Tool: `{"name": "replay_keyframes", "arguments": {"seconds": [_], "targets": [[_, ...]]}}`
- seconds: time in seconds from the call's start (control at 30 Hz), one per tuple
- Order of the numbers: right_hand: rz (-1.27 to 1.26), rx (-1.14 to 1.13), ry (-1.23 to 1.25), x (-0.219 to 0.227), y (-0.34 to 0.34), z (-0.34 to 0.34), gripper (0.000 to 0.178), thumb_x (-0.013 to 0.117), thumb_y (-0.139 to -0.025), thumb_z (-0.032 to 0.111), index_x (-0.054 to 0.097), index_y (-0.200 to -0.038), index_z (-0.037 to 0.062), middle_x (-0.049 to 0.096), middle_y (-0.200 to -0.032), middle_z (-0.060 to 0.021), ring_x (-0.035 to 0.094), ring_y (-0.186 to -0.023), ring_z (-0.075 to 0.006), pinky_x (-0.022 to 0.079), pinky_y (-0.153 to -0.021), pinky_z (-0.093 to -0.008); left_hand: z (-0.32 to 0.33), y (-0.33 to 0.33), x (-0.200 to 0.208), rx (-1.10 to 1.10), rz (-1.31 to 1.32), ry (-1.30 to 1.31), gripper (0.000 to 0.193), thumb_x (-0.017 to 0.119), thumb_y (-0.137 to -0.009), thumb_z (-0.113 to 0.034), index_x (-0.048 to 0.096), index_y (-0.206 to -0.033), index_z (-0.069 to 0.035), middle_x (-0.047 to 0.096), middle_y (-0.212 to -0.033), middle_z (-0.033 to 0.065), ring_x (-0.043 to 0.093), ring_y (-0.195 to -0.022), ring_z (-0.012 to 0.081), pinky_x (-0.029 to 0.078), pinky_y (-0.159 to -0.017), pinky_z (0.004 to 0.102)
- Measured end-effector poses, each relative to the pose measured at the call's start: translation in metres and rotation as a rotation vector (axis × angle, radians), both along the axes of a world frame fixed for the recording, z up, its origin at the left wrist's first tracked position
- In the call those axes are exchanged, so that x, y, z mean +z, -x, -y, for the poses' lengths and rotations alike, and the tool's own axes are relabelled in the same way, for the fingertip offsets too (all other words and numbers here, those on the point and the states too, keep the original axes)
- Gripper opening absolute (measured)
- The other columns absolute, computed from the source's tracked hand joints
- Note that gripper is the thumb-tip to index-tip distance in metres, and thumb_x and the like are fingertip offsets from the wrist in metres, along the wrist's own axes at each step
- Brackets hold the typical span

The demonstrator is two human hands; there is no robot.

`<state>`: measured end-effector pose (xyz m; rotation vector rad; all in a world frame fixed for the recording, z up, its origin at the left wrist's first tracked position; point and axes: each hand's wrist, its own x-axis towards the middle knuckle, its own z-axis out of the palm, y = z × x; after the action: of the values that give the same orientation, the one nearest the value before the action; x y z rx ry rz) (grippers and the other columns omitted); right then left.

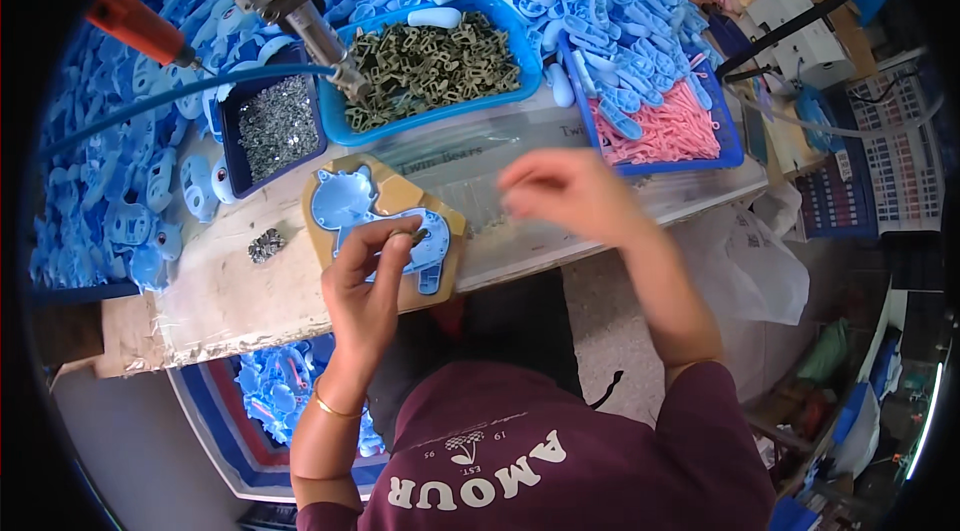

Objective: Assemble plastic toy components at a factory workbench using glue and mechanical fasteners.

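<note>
A tan fixture block point(322, 241) at the table's front edge holds a light blue plastic toy half-shell point(342, 199), hollow side up. Over the shell's middle is my left hand point(362, 276), with thumb and forefinger pinching a small dark olive-grey clip-like part point(410, 234). That part resembles the pieces heaped in the bright blue tray point(430, 116) behind. To the right of the fixture, my right hand point(575, 193) is in the air above the table. Motion blurs its fingers, so I cannot make out anything between them.
A dark bin of small silvery screws point(275, 126) stands left of the tray; a screw pile point(267, 246) lies nearer. A blue crate point(735, 146) at right holds pink parts point(665, 131). Blue shells point(110, 161) heap around. A metal tool shaft point(300, 11) and orange-handled screwdriver point(135, 23) hang above.
</note>
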<state>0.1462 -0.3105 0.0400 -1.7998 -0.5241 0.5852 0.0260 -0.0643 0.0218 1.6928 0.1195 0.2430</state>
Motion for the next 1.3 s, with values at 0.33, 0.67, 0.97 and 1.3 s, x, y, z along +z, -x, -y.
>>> {"name": "replay_keyframes", "arguments": {"seconds": [0.33,0.67,0.97,1.3], "targets": [[0.641,-0.557,0.992,-0.014,-0.055,0.144,0.025,0.079,-0.079,0.013,0.068,-0.097,0.001,0.073,-0.083,-0.0143,0.071,-0.078,-0.0217,0.055,-0.07,-0.0328,0.002,0.006,-0.005,-0.058,-0.063,0.067,0.018,0.065,-0.101,-0.014,0.068,-0.109,0.001,0.073,-0.104,0.0059,0.067,-0.092,0.0106,0.054,-0.081,0.0261],[0.219,-0.393,0.656,0.001,-0.104,0.213,0.036,0.074,-0.075,0.003,0.07,-0.111,0.0003,0.072,-0.086,-0.0124,0.068,-0.075,-0.017,0.054,-0.066,-0.0318,0.0,0.009,-0.004,-0.06,-0.086,0.074,0.018,0.065,-0.102,-0.015,0.069,-0.109,0.001,0.073,-0.104,0.0059,0.066,-0.089,0.0095,0.054,-0.081,0.0252],[0.574,-0.098,0.937,0.005,-0.112,0.237,0.027,0.059,-0.086,0.005,0.068,-0.111,0.0023,0.072,-0.092,-0.02,0.07,-0.091,-0.0348,0.054,-0.078,-0.0401,-0.003,0.007,-0.007,-0.09,-0.1,0.066,0.018,0.065,-0.101,-0.014,0.069,-0.11,0.001,0.074,-0.103,0.0054,0.066,-0.09,0.0094,0.053,-0.08,0.0248],[0.228,-0.247,0.534,0.059,-0.048,0.099,0.014,0.055,-0.104,0.016,0.062,-0.109,0.0047,0.062,-0.084,-0.0008,0.056,-0.078,-0.006,0.043,-0.068,-0.0249,-0.007,0.006,0.002,-0.037,-0.184,0.22,0.024,0.06,-0.104,-0.016,0.068,-0.114,0.004,0.073,-0.104,0.0094,0.07,-0.096,0.0143,0.059,-0.081,0.0276]]}}
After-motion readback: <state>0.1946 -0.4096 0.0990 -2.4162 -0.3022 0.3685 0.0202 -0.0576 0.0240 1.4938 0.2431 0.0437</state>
